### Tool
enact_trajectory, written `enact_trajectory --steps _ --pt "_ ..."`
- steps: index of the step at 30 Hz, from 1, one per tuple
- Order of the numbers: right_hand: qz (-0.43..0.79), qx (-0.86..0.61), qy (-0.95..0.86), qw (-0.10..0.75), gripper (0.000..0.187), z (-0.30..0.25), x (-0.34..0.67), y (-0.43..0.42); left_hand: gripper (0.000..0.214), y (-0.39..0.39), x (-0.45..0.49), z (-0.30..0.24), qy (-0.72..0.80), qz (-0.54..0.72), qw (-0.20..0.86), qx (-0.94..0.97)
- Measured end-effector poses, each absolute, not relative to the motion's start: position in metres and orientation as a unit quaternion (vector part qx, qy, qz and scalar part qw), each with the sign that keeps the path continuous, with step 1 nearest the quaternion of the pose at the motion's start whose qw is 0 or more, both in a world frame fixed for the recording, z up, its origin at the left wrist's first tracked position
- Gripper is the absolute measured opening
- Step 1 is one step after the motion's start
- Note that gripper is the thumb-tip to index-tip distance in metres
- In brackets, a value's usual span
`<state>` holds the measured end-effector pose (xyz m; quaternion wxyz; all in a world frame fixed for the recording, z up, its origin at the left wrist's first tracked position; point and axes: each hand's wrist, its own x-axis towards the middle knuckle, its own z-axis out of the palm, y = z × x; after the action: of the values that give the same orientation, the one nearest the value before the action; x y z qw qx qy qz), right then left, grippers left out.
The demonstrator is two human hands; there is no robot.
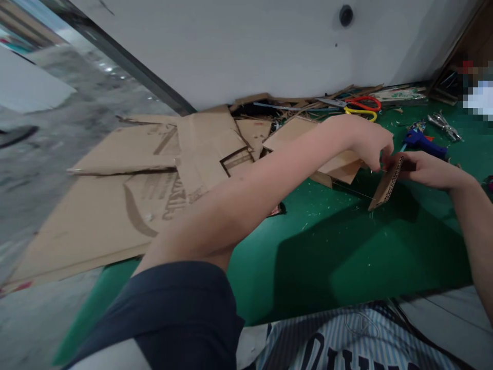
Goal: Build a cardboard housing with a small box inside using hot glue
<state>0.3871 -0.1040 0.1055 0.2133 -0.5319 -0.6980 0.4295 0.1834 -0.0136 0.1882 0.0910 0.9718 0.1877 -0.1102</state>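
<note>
A small corrugated cardboard piece (386, 184) is tilted up above the green table, its fluted edge showing. My right hand (427, 169) grips it from the right, with the fingertips partly behind it. My left hand (372, 144) reaches across from the left, its fingers pinched together against the upper part of the piece; whatever is between them is hidden. A thin pale strand runs from the piece's lower part leftward to a folded cardboard part (339, 167) on the table. Just beyond my right hand lies a blue glue gun (423, 143).
Large flattened cardboard sheets (111, 205) cover the table's left side and overhang its edge. Scissors with red and yellow handles (362, 108) lie among cardboard scraps along the white wall (269, 46). A clear-wrapped item (444, 127) rests at the back right of the green table (316, 257).
</note>
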Motion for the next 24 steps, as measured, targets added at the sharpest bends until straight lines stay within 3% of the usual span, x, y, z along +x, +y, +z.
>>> enact_trajectory --steps 3,15,24 --pt "0.428 -0.535 -0.692 0.225 0.034 0.103 0.387 -0.103 0.026 -0.018 0.193 0.182 0.174 -0.169 0.087 0.966" --pt "0.458 -0.551 -0.653 0.246 0.045 0.094 0.387 -0.1 0.038 -0.011 0.2 0.166 0.139 -0.158 0.112 0.971" --pt "0.456 -0.552 -0.652 0.25 0.036 0.088 0.389 -0.097 0.042 -0.009 0.199 0.164 0.121 -0.14 0.122 0.975"
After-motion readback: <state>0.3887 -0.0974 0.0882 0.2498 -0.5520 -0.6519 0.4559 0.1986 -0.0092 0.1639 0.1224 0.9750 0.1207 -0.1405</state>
